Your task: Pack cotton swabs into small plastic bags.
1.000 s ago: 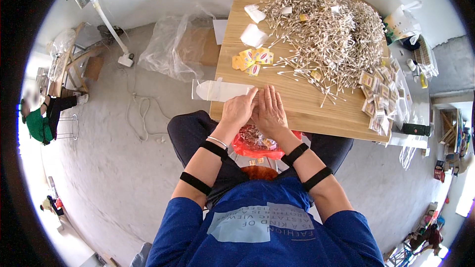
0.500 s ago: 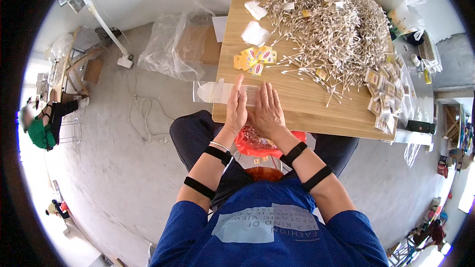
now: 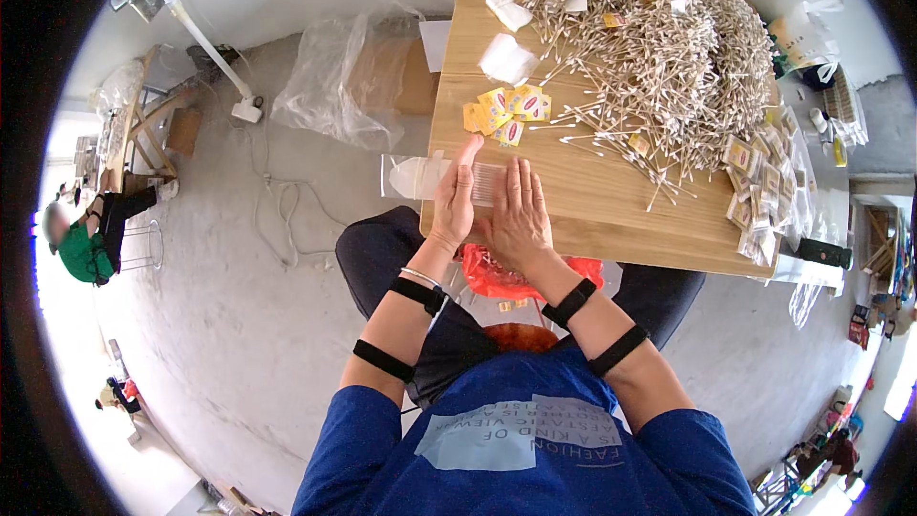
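Note:
At the near left corner of the table, a row of cotton swabs [image 3: 488, 183] lies between my two hands, in or beside a clear plastic bag [image 3: 409, 178] whose end sticks out past the left edge. My left hand [image 3: 454, 199] stands on its side against the swabs' left part, fingers stretched out and touching the bag. Flat at their right end lies my right hand [image 3: 519, 210], its fingers straight and close together. The palms hide part of the swabs and bag. Just beyond are several yellow printed cards [image 3: 511, 107].
A large heap of loose cotton swabs [image 3: 659, 48] covers the table's far right. Small filled packs [image 3: 759, 186] are piled at the right edge. White pieces [image 3: 508, 59] lie behind the cards. A red bag [image 3: 506, 272] sits under the near edge. Someone in green [image 3: 84, 250] sits far left.
The view has shifted, so the table appears further right. My hands keep nearly the same pose, a little further left against the table, and the bag's end reaches further past the edge.

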